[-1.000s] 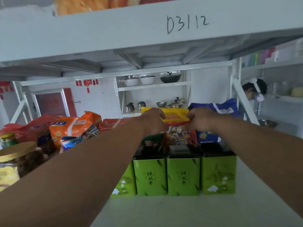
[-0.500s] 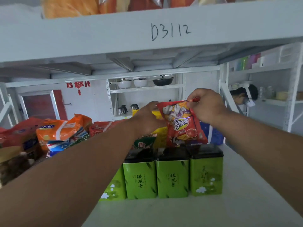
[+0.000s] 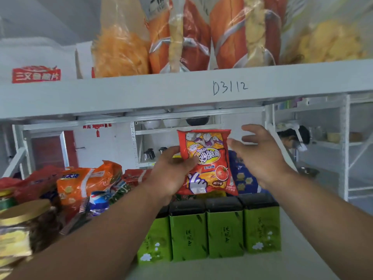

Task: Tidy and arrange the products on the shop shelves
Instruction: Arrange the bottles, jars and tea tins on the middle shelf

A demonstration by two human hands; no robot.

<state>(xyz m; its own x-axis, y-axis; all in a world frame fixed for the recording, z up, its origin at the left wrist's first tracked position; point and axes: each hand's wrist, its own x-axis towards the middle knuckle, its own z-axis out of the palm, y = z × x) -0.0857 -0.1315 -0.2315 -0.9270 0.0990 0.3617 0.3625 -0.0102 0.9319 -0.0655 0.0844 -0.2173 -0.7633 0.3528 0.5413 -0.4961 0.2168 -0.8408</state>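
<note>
above the row of green tea tins (image 3: pixel 224 229) at the middle of the shelf (image 3: pixel 262 267), the left hand (image 3: pixel 171 174) holds a red snack bag (image 3: pixel 207 162) upright, front face toward the camera. its grip is on the bag's left edge: the thumb lies across the printed front and the other fingers curl behind the packet, so the bag hangs clear of the tins' dark lids. the right hand (image 3: pixel 260 156) is just beside the bag's right edge, its grip wide, fingers spread and relaxed, palm turned toward the packet; whether a fingertip grazes the bag's edge cannot be told, but it clasps nothing.

behind the bag stands a blue packet (image 3: pixel 242 176), partly hidden. to the left of the shelf lies a loose pile of packets, among them an orange bag (image 3: pixel 84 182), and nearer the camera a blurred jar with a gold lid (image 3: pixel 22 213). the shelf beam above (image 3: pixel 141 93) bears the handwritten mark d3112, and on the upper shelf stand large clear bags of chips (image 3: pixel 121 47) and orange-red bags (image 3: pixel 181 37). far behind, another shelving unit carries bowls and kettles.
</note>
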